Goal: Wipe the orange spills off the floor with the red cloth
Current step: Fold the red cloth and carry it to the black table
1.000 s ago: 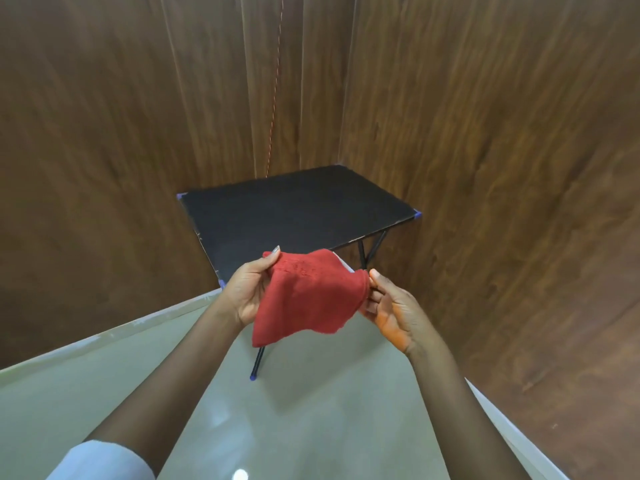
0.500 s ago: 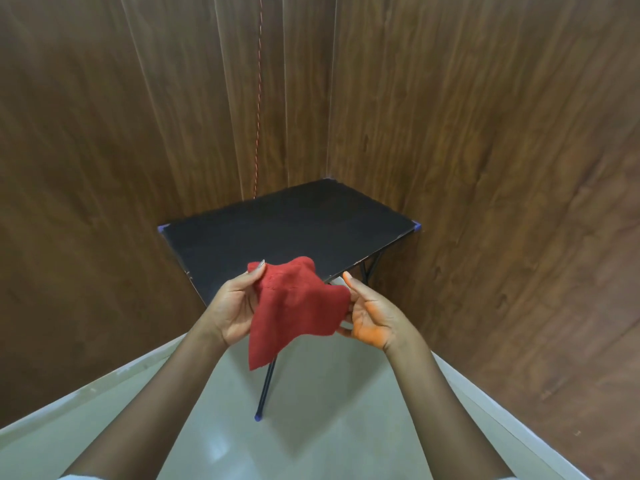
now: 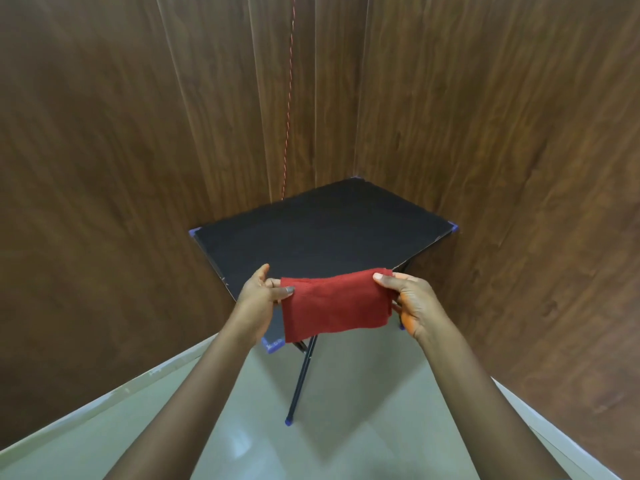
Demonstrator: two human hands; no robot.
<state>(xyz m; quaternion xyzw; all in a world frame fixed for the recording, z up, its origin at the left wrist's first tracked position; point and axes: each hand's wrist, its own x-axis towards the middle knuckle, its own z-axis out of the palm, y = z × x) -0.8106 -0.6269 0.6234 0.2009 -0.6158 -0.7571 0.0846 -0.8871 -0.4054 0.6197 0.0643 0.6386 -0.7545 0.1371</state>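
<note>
The red cloth (image 3: 336, 304) hangs stretched flat between both hands, in front of the near edge of a small black table. My left hand (image 3: 259, 295) pinches its left edge between thumb and fingers. My right hand (image 3: 408, 299) pinches the upper right corner; an orange stain shows on the heel of that palm. The pale glossy floor (image 3: 346, 427) below shows no orange spill in this view.
The black folding table (image 3: 322, 233) with blue corner caps stands in a corner of dark wood-panelled walls (image 3: 519, 150). One of its thin legs (image 3: 301, 379) reaches down to the floor. A red cord (image 3: 289, 98) hangs down the wall behind it. A pale skirting runs along both walls.
The cloth went from a bunched, drooping shape to a flat spread strip as both hands pulled apart. The view also tilted, bringing the table lower and closer.
</note>
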